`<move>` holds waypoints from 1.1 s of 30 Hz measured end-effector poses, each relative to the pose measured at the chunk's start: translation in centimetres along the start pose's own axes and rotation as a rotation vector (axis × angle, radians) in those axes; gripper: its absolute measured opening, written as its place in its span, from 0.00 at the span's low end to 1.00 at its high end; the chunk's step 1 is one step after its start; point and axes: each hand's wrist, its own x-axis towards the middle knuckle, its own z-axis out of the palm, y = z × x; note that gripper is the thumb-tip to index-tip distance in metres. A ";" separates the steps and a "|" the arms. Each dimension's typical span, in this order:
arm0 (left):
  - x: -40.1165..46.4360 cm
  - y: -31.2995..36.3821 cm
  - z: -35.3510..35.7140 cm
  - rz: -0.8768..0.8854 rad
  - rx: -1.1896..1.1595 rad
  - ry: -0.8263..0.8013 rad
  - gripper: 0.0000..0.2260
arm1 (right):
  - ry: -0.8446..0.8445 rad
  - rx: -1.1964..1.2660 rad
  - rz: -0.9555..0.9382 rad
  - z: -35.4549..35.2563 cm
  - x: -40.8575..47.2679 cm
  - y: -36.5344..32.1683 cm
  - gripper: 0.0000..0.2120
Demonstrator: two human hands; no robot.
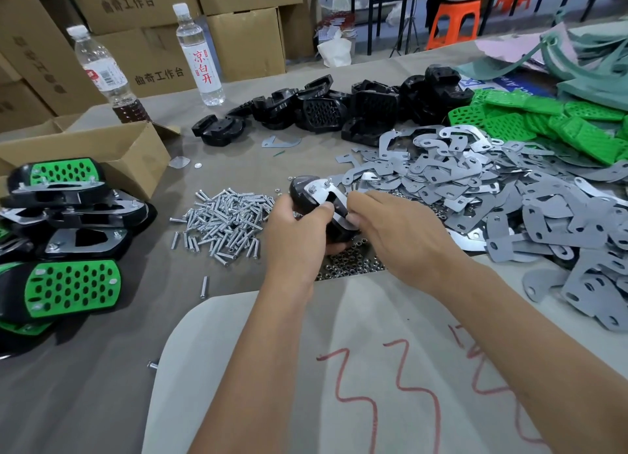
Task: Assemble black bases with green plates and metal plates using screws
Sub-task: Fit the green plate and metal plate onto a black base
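Note:
My left hand (299, 231) grips a black base (302, 188) held above the table centre. A shiny metal plate (328, 193) lies on the base with a screw tip poking up through it. My right hand (397, 232) pinches the near end of that plate against the base. Loose screws (224, 220) lie in a pile just left of my hands. Small nuts (350, 263) are scattered under them. Grey metal plates (475, 195) are heaped to the right, green plates (543, 120) at the far right, and black bases (323, 108) behind.
Finished assemblies (68, 283) with green plates are stacked at the left beside an open cardboard box (112, 154). Two water bottles (200, 56) stand at the back left before stacked cartons. A pale sheet with red marks (356, 368) covers the near table.

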 end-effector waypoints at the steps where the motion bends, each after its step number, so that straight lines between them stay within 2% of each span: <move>1: 0.0 -0.1 0.1 0.006 -0.004 0.006 0.08 | 0.018 -0.022 -0.003 0.0 0.0 -0.1 0.08; 6: -0.2 0.0 0.5 0.032 -0.063 0.005 0.09 | 0.102 -0.085 0.043 0.1 0.1 -0.5 0.11; 16: -1.7 0.0 2.4 0.290 0.080 0.016 0.11 | 0.256 -0.049 0.371 0.6 0.3 0.4 0.19; 19: -1.5 0.1 2.1 0.255 0.032 0.013 0.12 | 0.215 0.032 0.269 0.0 0.2 0.5 0.19; 25: -0.8 0.4 1.1 0.160 -0.056 0.047 0.11 | 0.050 0.075 0.092 -0.7 0.0 0.5 0.10; 29: -0.6 0.8 0.5 0.085 -0.153 0.064 0.10 | 0.039 0.088 0.042 -0.7 -0.2 0.6 0.08; 33: -0.4 1.0 -0.1 0.059 -0.097 0.033 0.09 | -0.010 0.093 0.007 -0.5 -0.3 0.3 0.07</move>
